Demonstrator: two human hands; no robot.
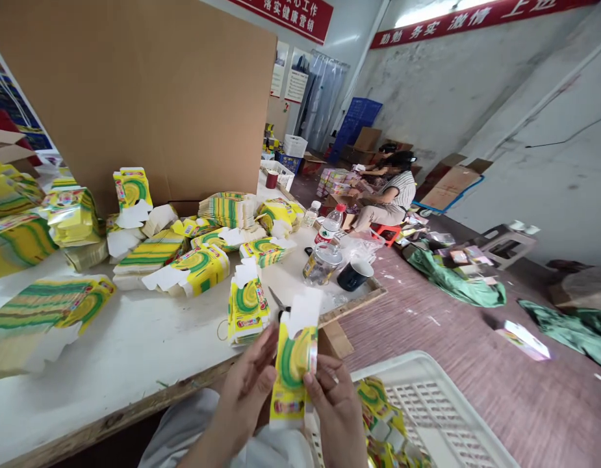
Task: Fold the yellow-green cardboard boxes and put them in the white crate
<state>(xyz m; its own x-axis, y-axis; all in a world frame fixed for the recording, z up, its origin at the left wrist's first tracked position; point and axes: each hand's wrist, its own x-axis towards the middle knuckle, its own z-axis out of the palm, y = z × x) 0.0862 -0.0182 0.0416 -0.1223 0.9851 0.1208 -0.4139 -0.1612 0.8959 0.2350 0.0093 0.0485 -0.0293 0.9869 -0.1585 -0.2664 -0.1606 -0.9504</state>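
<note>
A yellow and green paper carton (294, 364) with its white end flap raised is held up in front of me, at the table's front edge. My left hand (249, 383) has its curved fingers and thumb at the carton's left edge. On the right edge, my right hand (332, 396) pinches the carton, thumb on the front face and fingers behind. Just beyond stands a stack of flat cartons (248, 305). A pair of scissors (277, 300) lies beside it, partly hidden by the raised carton.
Several carton bundles (154, 250) lie across the white table (134, 338) before a large cardboard sheet (149, 97). A bottle (331, 224), clear jar (321, 265) and dark mug (355, 275) stand right. A white basket (456, 416) holds cartons below. A seated person (390, 195) works farther off.
</note>
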